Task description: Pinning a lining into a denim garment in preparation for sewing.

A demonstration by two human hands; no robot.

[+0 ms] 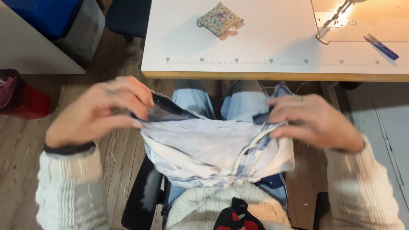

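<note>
Head view showed a red container (pixel 25 100) on the wooden floor (pixel 115 149) at far left, then the left hand (pixel 100 111) pinching the dark waistband edge of a pale, inside-out denim garment (pixel 213 149) spread over the person's lap below the white table (pixel 264 42). Farther right, the right hand (pixel 313 121) gripped the garment's other upper edge, fingers closed on the cloth. On the table lay a floral pincushion (pixel 219 19), and at far right blue thread snips (pixel 382 47) beside the sewing machine bed (pixel 362 19).
</note>
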